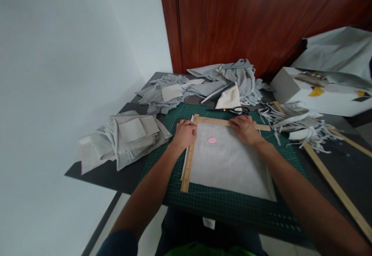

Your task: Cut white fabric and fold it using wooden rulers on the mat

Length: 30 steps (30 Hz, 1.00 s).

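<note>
A light grey fabric piece lies flat on the green cutting mat. Along its left edge runs one wooden ruler, and a second wooden ruler lies across its top edge, the two meeting at the upper left corner. My left hand is at that corner, fingers curled onto the left ruler. Farther right, my right hand has its fingers closed over the top ruler, the fingertips partly hidden. A pink oval piece, resembling tailor's chalk, rests on the fabric. Black scissors lie just behind the top ruler.
Folded grey fabric pieces sit at the left. Behind the mat are heaped grey scraps and a cream cloth. Fabric strips and a long wooden strip lie right, before a white box.
</note>
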Each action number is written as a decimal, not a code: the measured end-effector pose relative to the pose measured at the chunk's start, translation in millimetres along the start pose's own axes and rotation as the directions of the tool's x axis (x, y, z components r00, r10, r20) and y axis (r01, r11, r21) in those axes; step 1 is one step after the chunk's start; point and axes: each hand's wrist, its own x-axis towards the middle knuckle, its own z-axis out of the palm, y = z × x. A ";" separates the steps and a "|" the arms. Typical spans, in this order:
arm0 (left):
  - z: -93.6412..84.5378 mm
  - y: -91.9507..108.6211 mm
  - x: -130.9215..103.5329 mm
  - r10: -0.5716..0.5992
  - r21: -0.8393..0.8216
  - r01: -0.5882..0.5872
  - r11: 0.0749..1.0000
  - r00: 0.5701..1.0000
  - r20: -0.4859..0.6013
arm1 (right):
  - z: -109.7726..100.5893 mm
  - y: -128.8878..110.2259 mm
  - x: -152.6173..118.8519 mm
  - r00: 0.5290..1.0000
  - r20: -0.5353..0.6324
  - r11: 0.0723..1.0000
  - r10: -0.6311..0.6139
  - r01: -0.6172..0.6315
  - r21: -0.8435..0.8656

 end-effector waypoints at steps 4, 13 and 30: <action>0.3 0.9 -2.0 0.011 0.042 -0.011 0.999 1.000 -0.001 | 11.2 -9.7 -1.8 0.999 -0.025 0.999 -0.039 0.040 0.032; -2.4 3.4 -4.0 0.060 0.085 -0.062 0.994 0.998 0.030 | 22.1 -8.0 -7.8 0.997 -0.058 0.997 -0.058 0.060 0.037; 3.9 -6.2 8.2 0.065 0.153 -0.067 0.986 0.998 0.015 | -27.4 70.1 -58.7 0.951 -0.244 0.979 0.191 -0.201 -0.017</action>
